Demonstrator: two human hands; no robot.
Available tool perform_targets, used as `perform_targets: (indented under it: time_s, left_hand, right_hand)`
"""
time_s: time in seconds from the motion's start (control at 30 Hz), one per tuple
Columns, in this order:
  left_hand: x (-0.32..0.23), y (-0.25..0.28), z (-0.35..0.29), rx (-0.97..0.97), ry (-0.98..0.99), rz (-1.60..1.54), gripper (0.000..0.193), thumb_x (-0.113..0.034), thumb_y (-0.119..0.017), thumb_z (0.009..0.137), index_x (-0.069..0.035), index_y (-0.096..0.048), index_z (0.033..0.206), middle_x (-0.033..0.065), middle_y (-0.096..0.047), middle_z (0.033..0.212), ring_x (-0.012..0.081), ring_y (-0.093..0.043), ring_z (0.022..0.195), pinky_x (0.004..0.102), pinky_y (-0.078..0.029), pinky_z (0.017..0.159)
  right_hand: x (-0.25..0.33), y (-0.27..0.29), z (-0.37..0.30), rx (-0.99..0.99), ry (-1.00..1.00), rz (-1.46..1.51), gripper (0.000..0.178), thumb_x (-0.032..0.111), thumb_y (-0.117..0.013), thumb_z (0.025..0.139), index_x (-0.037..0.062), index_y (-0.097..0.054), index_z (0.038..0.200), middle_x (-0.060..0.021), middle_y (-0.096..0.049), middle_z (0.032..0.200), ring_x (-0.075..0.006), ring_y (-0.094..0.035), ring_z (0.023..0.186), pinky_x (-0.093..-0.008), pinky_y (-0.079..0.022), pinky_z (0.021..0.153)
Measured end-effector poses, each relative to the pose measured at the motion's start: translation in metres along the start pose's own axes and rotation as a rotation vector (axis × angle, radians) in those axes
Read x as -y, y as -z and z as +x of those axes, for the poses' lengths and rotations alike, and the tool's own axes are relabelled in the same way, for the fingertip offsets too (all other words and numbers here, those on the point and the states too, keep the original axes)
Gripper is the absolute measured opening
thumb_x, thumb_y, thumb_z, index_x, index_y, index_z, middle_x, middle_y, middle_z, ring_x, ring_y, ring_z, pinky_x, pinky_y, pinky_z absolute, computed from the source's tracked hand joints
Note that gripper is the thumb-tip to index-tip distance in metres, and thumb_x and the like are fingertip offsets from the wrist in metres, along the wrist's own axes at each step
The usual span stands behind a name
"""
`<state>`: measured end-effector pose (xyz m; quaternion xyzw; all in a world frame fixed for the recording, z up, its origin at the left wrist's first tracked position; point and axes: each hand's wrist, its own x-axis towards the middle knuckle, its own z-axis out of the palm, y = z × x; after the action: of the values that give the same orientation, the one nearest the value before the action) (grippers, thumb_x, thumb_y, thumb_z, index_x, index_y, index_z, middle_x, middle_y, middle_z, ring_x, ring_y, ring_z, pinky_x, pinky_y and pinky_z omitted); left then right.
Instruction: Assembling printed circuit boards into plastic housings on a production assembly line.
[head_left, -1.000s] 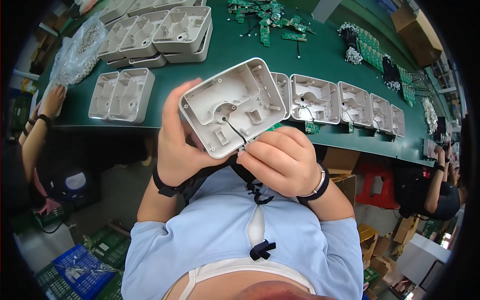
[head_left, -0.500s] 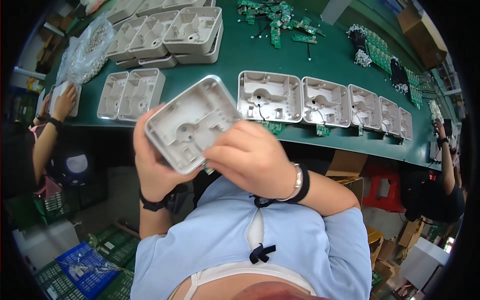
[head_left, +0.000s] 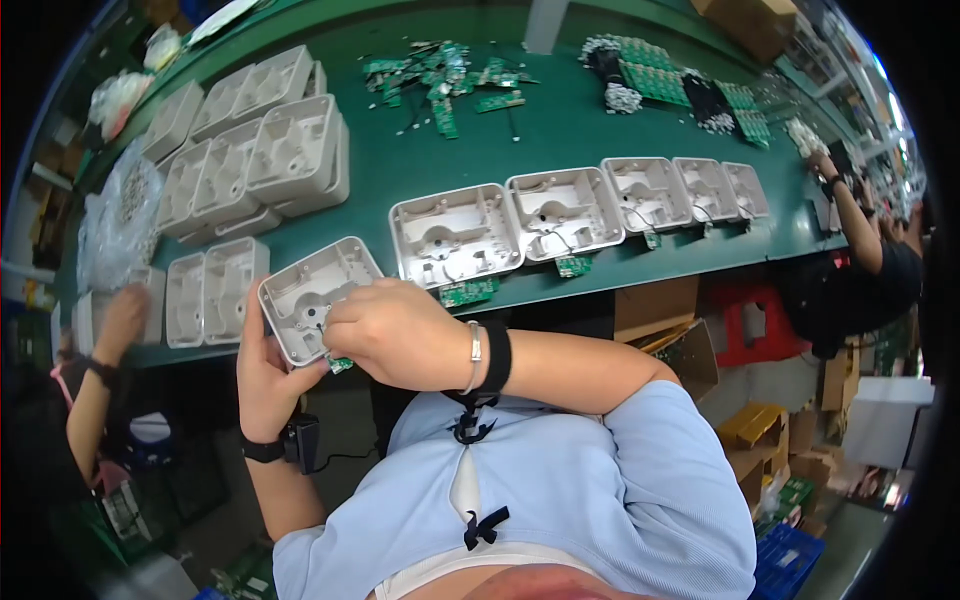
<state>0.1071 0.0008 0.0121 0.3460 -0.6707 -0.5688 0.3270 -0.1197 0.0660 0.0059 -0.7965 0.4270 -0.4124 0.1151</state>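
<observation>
Off-white plastic housing point(head_left: 312, 287), left of frame centre, being gripped at lower-left corner by left hand point(head_left: 264, 388), thumb and fingers closed round it. Right hand point(head_left: 398, 335) being held over interior, fingers bunched; whether anything is being pinched, cannot tell. Green circuit board point(head_left: 341, 365) being exposed at lower rim. Apparently, board being fitted; steady left grip being called for next.

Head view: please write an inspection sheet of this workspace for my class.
Surface: green table, stacked housings at left.
Parts: pale housing held, small circuit board at its near edge; five housings rowed to the right.
Clutter: loose circuit boards heaped at the back.
Hands: left hand grips the pale housing; right hand is across its right side.
Cables: black wire bundles at back right.
Surroundings: red stool, cardboard box, co-worker's hand at left.
</observation>
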Motion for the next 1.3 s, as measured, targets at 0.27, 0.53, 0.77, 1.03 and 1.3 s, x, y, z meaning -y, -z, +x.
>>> perform_targets:
  time_s: [0.27, 0.53, 0.77, 1.03, 1.3]
  left_hand:
    - [0.012, -0.013, 0.004, -0.141, 0.046, 0.631, 0.073, 0.007, -0.077, 0.083, 0.002, -0.051, 0.15, 0.0151, -0.059, 0.136, 0.026, -0.067, 0.104, 0.0383, -0.057, 0.09]
    - [0.015, -0.011, 0.023, -0.059, -0.064, 0.772, 0.067, 0.002, -0.076, 0.087, 0.002, -0.052, 0.15, 0.0149, -0.067, 0.117, 0.0218, -0.064, 0.092, 0.0344, -0.053, 0.082]
    - [0.041, -0.004, 0.048, 0.071, -0.089, 0.487, 0.073, -0.002, -0.081, 0.083, 0.0, -0.051, 0.15, 0.0139, -0.071, 0.117, 0.0223, -0.065, 0.096, 0.034, -0.051, 0.084]
    - [0.088, 0.022, 0.065, 0.315, -0.135, 0.313, 0.076, -0.005, -0.083, 0.081, -0.001, -0.051, 0.151, 0.0133, -0.071, 0.124, 0.0216, -0.067, 0.099, 0.0334, -0.051, 0.088]
    - [0.107, 0.057, 0.067, 0.399, -0.294, 0.367, 0.071, -0.003, -0.076, 0.084, -0.001, -0.052, 0.151, 0.0136, -0.062, 0.145, 0.0241, -0.064, 0.117, 0.0359, -0.048, 0.102]
  right_hand:
    - [-0.011, -0.02, 0.007, 0.019, -0.078, -0.215, 0.006, 0.011, -0.07, 0.08, 0.0106, -0.072, 0.085, -0.0035, -0.066, 0.088, -0.0257, -0.066, 0.092, -0.0393, -0.048, 0.083]
    - [-0.015, -0.028, 0.005, 0.0, -0.12, -0.346, 0.006, 0.016, -0.072, 0.08, 0.0117, -0.074, 0.084, -0.0046, -0.068, 0.092, -0.0273, -0.067, 0.094, -0.0415, -0.049, 0.085]
    - [-0.037, -0.031, -0.003, -0.03, -0.165, -0.444, 0.005, 0.014, -0.071, 0.081, 0.0112, -0.072, 0.085, -0.0038, -0.065, 0.089, -0.0261, -0.066, 0.093, -0.0403, -0.049, 0.082]
    - [-0.049, -0.045, -0.011, -0.009, -0.261, -0.55, 0.004, 0.015, -0.071, 0.083, 0.0119, -0.07, 0.082, -0.0035, -0.065, 0.087, -0.0275, -0.066, 0.091, -0.0416, -0.051, 0.078]
    - [-0.07, -0.034, -0.028, -0.04, -0.303, -0.666, 0.008, 0.017, -0.074, 0.083, 0.012, -0.069, 0.081, -0.0043, -0.065, 0.087, -0.0284, -0.067, 0.091, -0.0433, -0.053, 0.077]
